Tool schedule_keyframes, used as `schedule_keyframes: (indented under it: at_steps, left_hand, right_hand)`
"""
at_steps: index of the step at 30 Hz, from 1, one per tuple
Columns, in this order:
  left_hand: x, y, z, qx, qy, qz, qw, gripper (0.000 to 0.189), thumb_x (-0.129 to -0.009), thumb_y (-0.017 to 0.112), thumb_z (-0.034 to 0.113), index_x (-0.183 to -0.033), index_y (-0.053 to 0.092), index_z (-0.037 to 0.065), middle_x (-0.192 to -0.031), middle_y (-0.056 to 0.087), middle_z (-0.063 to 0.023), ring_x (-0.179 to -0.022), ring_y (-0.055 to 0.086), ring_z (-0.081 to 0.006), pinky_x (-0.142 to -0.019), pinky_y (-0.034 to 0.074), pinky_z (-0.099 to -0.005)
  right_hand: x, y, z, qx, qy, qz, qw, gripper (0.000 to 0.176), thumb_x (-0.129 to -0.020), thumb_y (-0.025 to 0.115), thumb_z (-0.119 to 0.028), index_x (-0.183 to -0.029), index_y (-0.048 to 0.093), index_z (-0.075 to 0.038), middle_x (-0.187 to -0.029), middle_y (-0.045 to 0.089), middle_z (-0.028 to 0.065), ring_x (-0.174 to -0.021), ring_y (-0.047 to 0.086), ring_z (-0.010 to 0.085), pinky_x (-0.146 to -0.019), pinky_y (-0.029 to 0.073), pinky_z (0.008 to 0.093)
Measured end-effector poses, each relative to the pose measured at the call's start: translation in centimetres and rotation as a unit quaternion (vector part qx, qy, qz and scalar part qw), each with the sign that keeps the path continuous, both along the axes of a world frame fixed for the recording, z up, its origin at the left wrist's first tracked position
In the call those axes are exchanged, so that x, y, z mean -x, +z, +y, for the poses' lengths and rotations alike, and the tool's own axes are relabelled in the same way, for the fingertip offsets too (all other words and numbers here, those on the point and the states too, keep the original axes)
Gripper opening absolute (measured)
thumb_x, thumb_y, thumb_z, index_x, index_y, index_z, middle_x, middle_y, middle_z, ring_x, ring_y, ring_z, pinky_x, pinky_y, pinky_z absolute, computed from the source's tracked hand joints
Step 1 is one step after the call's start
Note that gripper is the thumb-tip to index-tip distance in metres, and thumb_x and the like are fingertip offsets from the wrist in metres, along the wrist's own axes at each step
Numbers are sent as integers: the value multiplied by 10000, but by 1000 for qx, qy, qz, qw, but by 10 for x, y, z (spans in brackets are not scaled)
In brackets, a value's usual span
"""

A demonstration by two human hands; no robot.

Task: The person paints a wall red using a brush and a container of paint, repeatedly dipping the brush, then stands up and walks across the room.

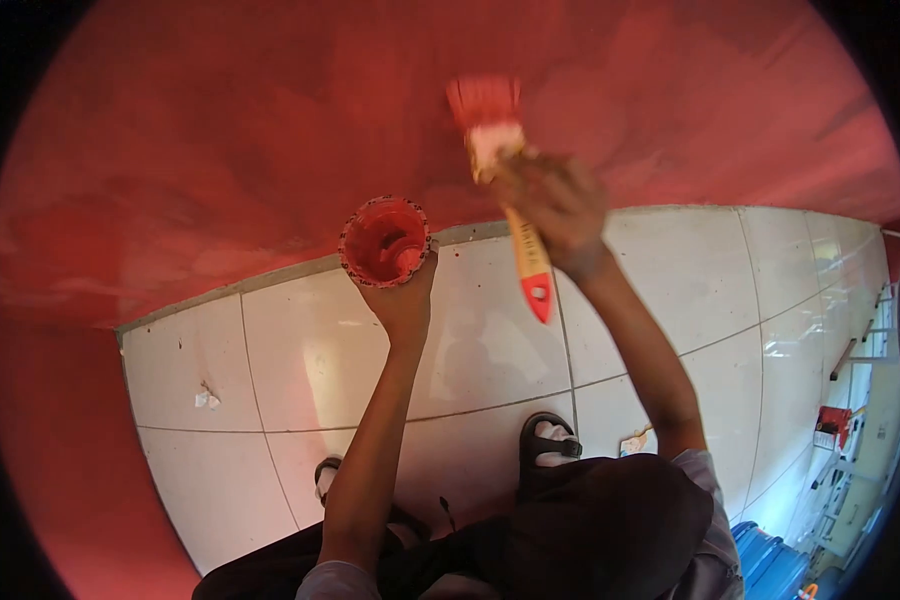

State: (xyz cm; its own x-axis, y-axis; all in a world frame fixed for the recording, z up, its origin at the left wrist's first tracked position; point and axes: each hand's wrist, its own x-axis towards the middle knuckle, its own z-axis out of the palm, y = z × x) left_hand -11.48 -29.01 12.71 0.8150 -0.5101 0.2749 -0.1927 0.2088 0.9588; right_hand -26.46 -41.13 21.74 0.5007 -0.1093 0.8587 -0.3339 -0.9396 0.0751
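My left hand [402, 300] is wrapped round a cup of red paint [372, 262], held close to the foot of the red wall [270, 120]. Red paint coats the inside of the cup, and its rim is patterned. Gripped in my right hand [560, 205] is a flat paintbrush [530, 262] with a pale wooden handle and a red handle end with a hole in it. Its red-loaded bristles point up and overlap the wall. The right hand is somewhat smeared by motion.
White floor tiles [490, 340] meet the wall along a grey strip. A crumpled white scrap [206, 397] lies at left. Another brush-like item [635, 442] is by my right foot. At right stand a red container [832, 428] and a blue object [770, 560].
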Motion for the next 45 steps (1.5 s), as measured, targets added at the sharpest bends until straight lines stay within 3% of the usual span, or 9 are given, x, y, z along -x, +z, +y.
schedule_keyframes:
  at_steps: [6,9,14,21,24,30,33,38,45]
  left_hand:
    - [-14,11,16,-26,-22,13,999,675,-665,808,-11,-1229,440,28,-1165,545,-74,-1053,560,-182,-915,483,-319]
    - [-18,7,22,-25,-27,13,999,690,-663,815,-5,-1237,434,30,-1181,534,-80,-1070,552,-187,-920,480,-319]
    - [-22,3,22,0,-10,35,999,752,-656,820,-5,-1276,396,31,-1218,508,-96,-1101,534,-199,-932,475,-320]
    - [-22,12,27,2,-15,47,999,748,-650,811,-16,-1275,403,31,-1208,520,-90,-1082,548,-199,-926,480,-321]
    - [-22,11,28,36,14,12,999,488,-692,772,13,-1122,539,19,-1038,610,-62,-922,600,-149,-791,522,-301]
    - [-25,8,31,-2,3,37,999,680,-651,813,-26,-1226,453,30,-1183,537,-81,-1054,554,-185,-900,483,-310]
    - [-24,10,26,32,41,1,999,479,-698,789,24,-1108,541,15,-1024,615,-63,-884,601,-152,-764,518,-292]
    - [-27,13,32,3,15,28,1000,646,-663,813,1,-1205,461,22,-1134,557,-77,-1004,566,-180,-866,491,-313]
    - [-30,3,30,26,26,8,999,488,-701,792,27,-1116,537,19,-1014,620,-67,-893,606,-160,-778,516,-300]
  right_hand:
    - [14,-128,7,-180,14,220,959,342,-725,677,-102,-1054,722,-187,-1004,675,-15,-833,599,186,-625,547,309]
    - [-3,-58,-10,-193,47,117,973,312,-703,689,-54,-1007,727,-113,-896,682,33,-768,597,229,-646,536,323]
    - [-22,20,7,44,35,-97,994,339,-672,717,-57,-1005,729,-121,-915,690,4,-779,585,185,-632,534,325]
    - [-4,-126,19,-172,-2,210,962,366,-707,689,-60,-1041,724,-204,-1059,676,-17,-868,622,193,-638,552,329]
    - [-8,-109,9,-184,24,185,965,370,-711,683,-47,-1049,721,-195,-1015,674,-7,-861,619,211,-633,547,333]
    - [-41,31,5,41,53,-106,992,344,-709,690,-84,-1036,734,-182,-926,675,-27,-778,575,179,-559,481,304]
    - [-40,0,18,-18,35,-7,999,352,-702,708,-86,-1040,732,-183,-951,671,-35,-822,582,173,-577,503,314]
    - [-31,-116,24,-163,54,216,961,345,-682,705,-49,-1015,730,-135,-979,667,16,-789,582,211,-705,519,345]
    - [-56,19,15,-45,71,-52,995,383,-676,746,-88,-1056,722,-134,-1032,670,-11,-799,566,183,-624,493,312]
